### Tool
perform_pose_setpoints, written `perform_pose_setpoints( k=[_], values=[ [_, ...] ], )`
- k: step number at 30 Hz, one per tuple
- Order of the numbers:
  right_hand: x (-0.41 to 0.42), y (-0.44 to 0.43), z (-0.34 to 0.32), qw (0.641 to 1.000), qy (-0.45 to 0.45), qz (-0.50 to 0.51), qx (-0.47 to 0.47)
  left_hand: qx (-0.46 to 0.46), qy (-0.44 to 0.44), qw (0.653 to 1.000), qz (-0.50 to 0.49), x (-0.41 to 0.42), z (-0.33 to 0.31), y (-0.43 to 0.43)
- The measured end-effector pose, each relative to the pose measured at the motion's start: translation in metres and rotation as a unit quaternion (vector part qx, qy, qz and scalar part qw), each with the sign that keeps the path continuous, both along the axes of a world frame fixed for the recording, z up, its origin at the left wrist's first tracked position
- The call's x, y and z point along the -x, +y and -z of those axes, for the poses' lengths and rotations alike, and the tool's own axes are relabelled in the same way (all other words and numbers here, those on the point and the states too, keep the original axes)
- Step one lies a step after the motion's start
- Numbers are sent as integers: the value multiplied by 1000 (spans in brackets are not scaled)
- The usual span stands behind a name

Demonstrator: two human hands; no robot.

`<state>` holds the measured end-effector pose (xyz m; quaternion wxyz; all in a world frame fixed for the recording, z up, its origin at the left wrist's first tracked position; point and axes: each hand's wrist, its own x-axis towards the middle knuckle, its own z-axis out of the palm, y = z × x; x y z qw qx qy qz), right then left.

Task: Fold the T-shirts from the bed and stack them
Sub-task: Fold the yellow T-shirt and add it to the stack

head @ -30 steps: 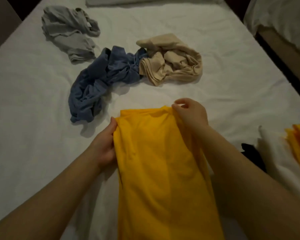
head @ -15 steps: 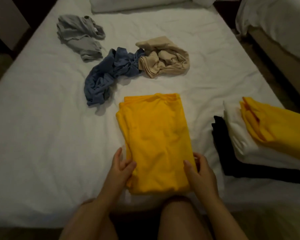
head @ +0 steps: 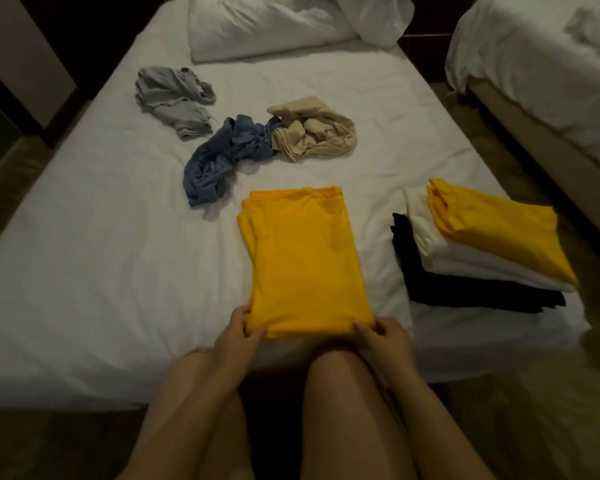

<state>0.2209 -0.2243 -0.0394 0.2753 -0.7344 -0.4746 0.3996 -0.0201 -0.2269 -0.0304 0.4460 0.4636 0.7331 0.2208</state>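
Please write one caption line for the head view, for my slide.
Left hand and right hand hold the near corners of a folded yellow T-shirt beside the folded stack.

White pillows (head: 264,29) lie at the far end; a second bed (head: 541,71) stands alongside.

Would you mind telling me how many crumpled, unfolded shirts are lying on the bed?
3: a grey shirt farthest left, a blue shirt nearer the middle, and a beige shirt touching its right end. Others could hide beneath.
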Motion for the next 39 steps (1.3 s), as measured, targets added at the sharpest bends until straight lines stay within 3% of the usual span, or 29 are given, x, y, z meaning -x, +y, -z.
perform_pose_setpoints(
  k=[8, 13, 19, 24, 34, 39],
  values=[
    [0, -36, -12, 996, -51, -17, -76, -29, -51, 997, -45, -7, -30, -40],
    [-7, -73, -12, 993, -62, -28, -97, -8, -59, 998, 7, 0, -40, -77],
    [-18, -99, -28, 990, -68, -49, -117, -100, 37, 985, 134, 5, -65, -107],
    [-12, -103, -50, 975, 35, -134, -174, -171, 143, 962, 160, 8, -68, -120],
    [-7, -76, -59, 957, 92, -112, -252, -172, 15, 984, 47, 31, -69, -88],
    [3, -46, -77, 957, 173, -78, -220, -175, -78, 981, -3, 35, -78, -53]
  ],
)
